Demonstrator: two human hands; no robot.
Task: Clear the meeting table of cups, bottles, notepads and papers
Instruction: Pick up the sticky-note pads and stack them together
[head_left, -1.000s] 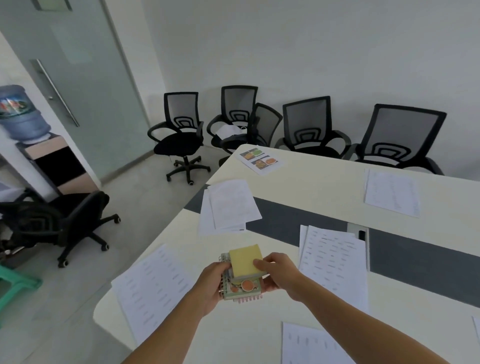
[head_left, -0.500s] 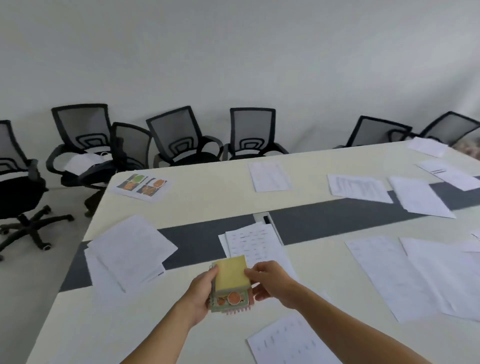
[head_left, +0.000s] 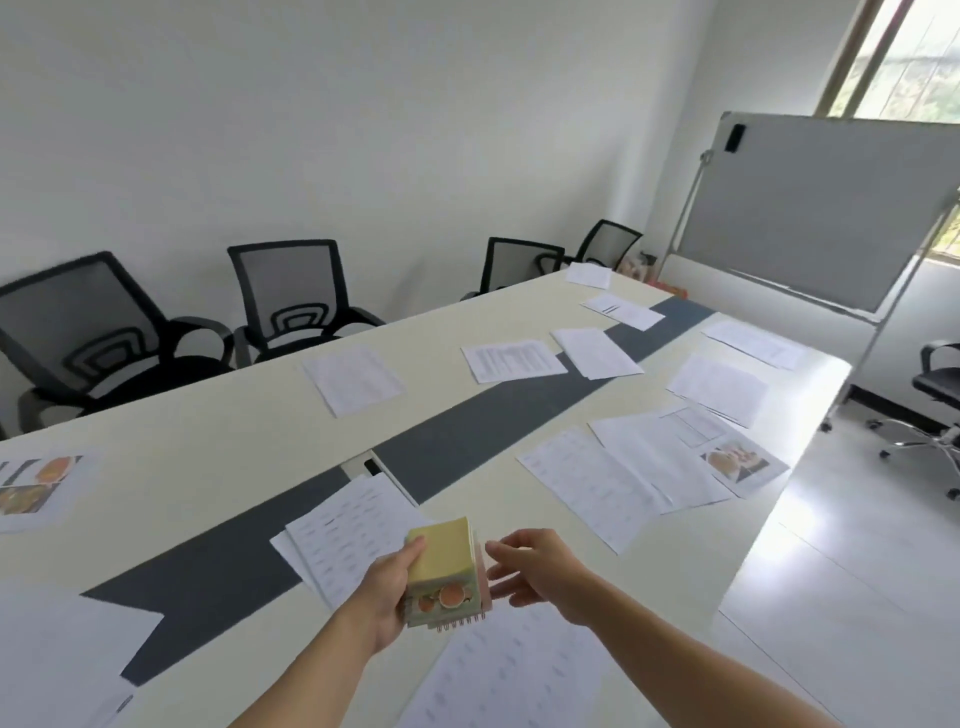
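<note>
Table (head_left: 208, 457) strewn with papers (head_left: 353, 379); left hand (head_left: 387, 592) grips notepads (head_left: 444, 564)

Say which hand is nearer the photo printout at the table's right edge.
Right. The right hand is down-left of the printout; the left hand, gripping the notepads, sits farther left.

Papers (head_left: 582, 478) lie across the table (head_left: 218, 447) (chairs (head_left: 291, 296) behind).

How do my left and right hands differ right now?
The left hand grips the notepads; the right hand holds nothing. The left hand's thumb curls onto the notepads; the right hand's fingers are spread, close beside them. Both are over the table.
</note>
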